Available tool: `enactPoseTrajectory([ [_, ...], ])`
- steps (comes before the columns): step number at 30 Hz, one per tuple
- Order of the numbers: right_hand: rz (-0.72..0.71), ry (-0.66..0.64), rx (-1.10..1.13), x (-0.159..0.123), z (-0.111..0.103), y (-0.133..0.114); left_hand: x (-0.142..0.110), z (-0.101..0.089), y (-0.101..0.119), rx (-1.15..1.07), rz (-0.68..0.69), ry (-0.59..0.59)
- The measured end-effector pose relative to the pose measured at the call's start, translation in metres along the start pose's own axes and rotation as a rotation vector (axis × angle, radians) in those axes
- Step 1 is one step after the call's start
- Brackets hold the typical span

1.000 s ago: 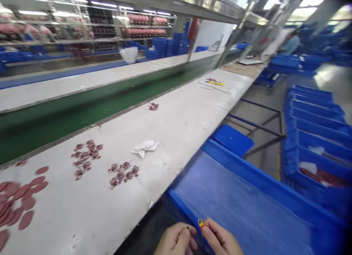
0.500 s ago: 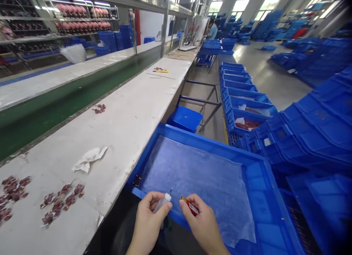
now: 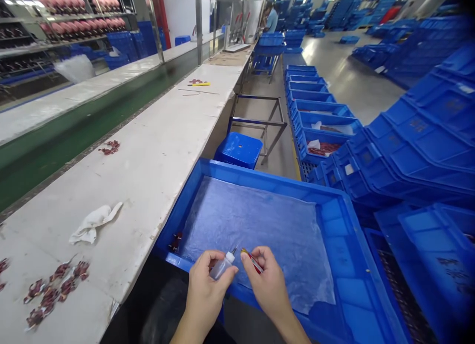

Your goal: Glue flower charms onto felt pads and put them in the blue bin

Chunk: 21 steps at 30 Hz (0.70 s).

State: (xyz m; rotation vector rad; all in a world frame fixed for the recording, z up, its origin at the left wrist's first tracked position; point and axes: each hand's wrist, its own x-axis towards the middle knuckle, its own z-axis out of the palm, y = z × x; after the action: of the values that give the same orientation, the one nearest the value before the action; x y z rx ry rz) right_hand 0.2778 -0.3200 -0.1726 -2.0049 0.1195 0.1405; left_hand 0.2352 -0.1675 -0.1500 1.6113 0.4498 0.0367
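Hands closer, bottle (image 3: pixel 221 266) in left (image 3: pixel 208 284), tube (image 3: pixel 253 261) in right (image 3: pixel 265 284)

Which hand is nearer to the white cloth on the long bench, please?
Left. The left hand is nearer, to the lower right of the white cloth in this view. The right hand is farther, past the left hand on the same side.

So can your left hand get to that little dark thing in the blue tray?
Probably yes. The left hand is close to the small dark piece in the blue tray, and nothing seems to stand between them. But it's holding a plastic squeeze bottle, which might need putting down first.
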Motion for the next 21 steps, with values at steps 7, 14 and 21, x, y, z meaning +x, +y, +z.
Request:
enactPoseTrajectory([
  [7, 0.027, 0.045, -0.02, 0.0047, 0.0047, -0.0001, 0.0029, 0.0004, -0.0048, 0.053, 0.011, 0.012],
  [14, 0.02, 0.057, -0.073, 0.0076, 0.0029, -0.0054, 0.004, -0.0009, -0.0053, 0.057, 0.015, 0.027],
  [21, 0.016, 0.048, -0.108, 0.0076, 0.0006, -0.0049, 0.0051, 0.0005, -0.0062, 0.043, 0.004, 0.036],
])
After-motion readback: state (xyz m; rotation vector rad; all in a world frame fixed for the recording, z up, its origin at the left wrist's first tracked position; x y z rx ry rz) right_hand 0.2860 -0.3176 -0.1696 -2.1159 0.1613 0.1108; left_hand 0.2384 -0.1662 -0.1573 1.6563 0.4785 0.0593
